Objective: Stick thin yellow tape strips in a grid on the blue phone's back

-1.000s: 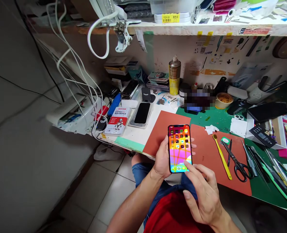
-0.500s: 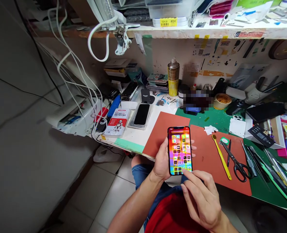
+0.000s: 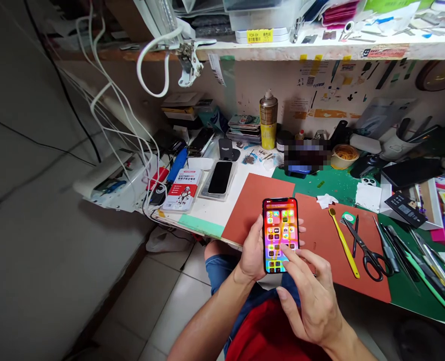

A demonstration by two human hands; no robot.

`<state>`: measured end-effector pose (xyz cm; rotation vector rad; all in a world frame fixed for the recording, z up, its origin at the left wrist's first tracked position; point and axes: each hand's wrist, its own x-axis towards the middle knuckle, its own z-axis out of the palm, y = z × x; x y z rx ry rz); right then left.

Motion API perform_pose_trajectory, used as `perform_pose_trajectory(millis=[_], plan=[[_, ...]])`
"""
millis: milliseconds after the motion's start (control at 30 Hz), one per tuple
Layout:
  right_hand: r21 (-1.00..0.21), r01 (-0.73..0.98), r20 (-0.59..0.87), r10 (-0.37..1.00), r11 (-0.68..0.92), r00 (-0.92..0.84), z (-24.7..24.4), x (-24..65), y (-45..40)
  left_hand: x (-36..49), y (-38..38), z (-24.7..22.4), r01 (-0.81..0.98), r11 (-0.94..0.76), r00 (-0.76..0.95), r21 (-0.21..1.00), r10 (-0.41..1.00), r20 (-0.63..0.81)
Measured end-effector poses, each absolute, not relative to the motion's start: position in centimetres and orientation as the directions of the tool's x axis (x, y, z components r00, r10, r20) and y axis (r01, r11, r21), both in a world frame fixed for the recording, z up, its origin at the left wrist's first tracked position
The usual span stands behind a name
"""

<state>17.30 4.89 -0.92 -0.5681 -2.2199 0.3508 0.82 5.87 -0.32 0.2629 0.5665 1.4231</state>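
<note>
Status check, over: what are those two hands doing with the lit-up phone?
Left hand grips the phone, screen lit. Right hand open, fingertip on the screen. Scissors and yellow tool lie apart on the mat.

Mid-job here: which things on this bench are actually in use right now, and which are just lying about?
In use:
left hand gripping the lit phone
right hand, fingertip on its screen

Lying about:
scissors
yellow tool
spray can
dark phone
tape roll

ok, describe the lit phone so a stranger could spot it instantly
Start at the red mat on the bench's near edge. Just in front of it the left hand holds a phone upright, the right hand touching its screen. Its colourful lit screen distinguishes it from the dark phone farther back.
</note>
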Motion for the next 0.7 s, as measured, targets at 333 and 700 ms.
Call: perform_pose_trajectory(millis=[333, 700], plan=[[-0.363, 0.383, 0.614, 0.527, 0.849, -0.588, 1.1, 15.2, 6.9, 2.1, 4.9, -0.6, -0.872, 0.229, 0.131, 0.432, 0.961, -0.245], [-0.391, 0.313, 0.712, 0.5, 0.866, -0.494, -1.3, 19.7, 4.3, 1.1, 6.0, -0.4, -0.856, 0.17, 0.078, 0.488, 0.976, -0.203]])
